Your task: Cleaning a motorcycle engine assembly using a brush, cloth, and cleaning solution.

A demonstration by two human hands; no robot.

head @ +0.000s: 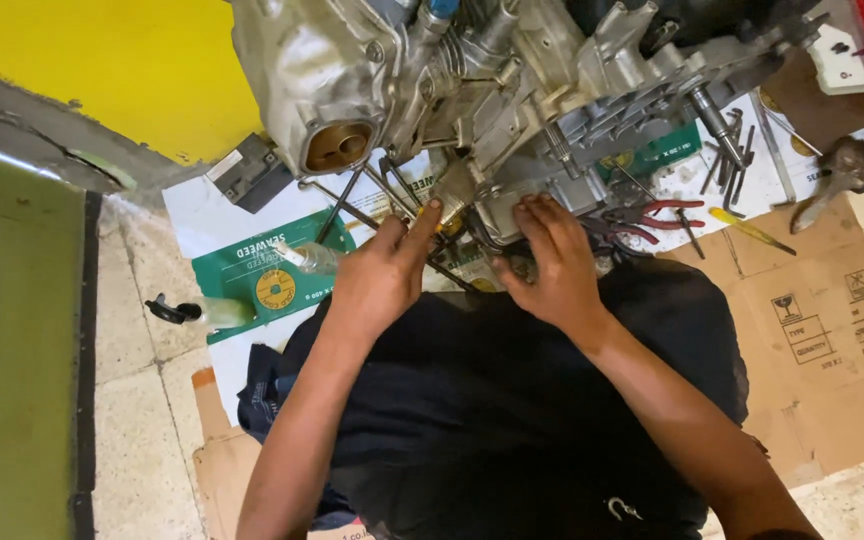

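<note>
A large grey metal engine [472, 90] stands on the floor in front of me, on printed paper sheets. My left hand [384, 270] reaches to its lower front edge, index finger stretched out and touching a small yellowish part there. My right hand [552, 262] rests beside it with fingers spread against the bottom of the engine casing. Whether either hand grips anything is hidden by the fingers. My dark clothing fills the lower middle of the view.
Red-handled pliers [652, 215], a yellow-handled screwdriver [750, 230] and several loose tools lie to the right on paper and cardboard [832, 340]. A small clear bottle [304, 257] and a black-capped bottle [202, 312] lie left. A green door [12, 350] and yellow wall [102, 60] stand left.
</note>
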